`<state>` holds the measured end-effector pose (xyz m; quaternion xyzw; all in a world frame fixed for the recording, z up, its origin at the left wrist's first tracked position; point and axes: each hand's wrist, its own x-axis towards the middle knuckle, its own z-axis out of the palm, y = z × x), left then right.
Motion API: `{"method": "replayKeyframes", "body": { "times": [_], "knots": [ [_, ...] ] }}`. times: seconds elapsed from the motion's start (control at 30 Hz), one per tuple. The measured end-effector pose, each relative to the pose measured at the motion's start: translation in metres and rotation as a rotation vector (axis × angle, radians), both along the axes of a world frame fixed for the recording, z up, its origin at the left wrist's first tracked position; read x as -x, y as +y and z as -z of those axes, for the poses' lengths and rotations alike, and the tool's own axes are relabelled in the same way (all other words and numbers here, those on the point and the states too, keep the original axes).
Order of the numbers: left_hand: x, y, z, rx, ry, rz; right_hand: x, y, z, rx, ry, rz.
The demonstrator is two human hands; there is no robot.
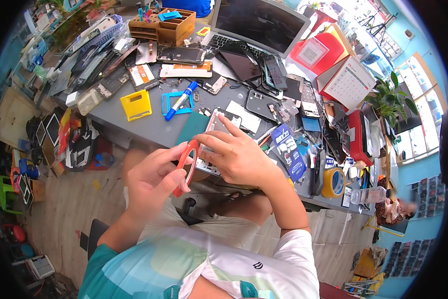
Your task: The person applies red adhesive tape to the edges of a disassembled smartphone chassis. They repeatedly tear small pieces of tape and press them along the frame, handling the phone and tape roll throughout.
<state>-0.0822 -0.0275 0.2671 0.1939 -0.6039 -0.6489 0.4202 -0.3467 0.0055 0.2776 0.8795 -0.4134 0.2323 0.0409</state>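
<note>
A narrow roll of red tape (185,168) stands on edge above my lap, in front of the desk. My left hand (159,172) grips it, with the thumb on the near side and the fingers reaching through and around the ring. At the roll's upper edge, the fingertips of my right hand (234,154) are bent in against it while one finger sticks out toward the desk. Whether a loose tape end is pinched there is too small to make out. Just beyond my hands, partly covered by the right one, lies a phone part (229,119) beside a green mat (192,127).
On the grey desk (129,122) lie a yellow frame (136,105), a blue marker (181,101) and several dismantled phones (181,55). An open laptop (259,25) stands behind. To the right are a yellow tape roll (334,182), a desk calendar (346,82) and a clear bottle (367,195).
</note>
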Motion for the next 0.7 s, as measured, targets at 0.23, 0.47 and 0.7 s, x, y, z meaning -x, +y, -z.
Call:
{"method": "replayKeyframes", "body": {
  "times": [0.23, 0.47, 0.7],
  "knots": [
    [-0.001, 0.0, 0.002, 0.002, -0.004, 0.014, 0.002, 0.001, 0.003, 0.003, 0.026, 0.018],
    [-0.003, 0.003, 0.009, -0.01, 0.012, 0.027, 0.011, -0.005, 0.006, -0.012, 0.032, 0.106],
    [-0.002, 0.001, 0.009, -0.007, 0.03, 0.049, 0.018, -0.013, 0.007, 0.032, 0.067, 0.214]
  ]
}}
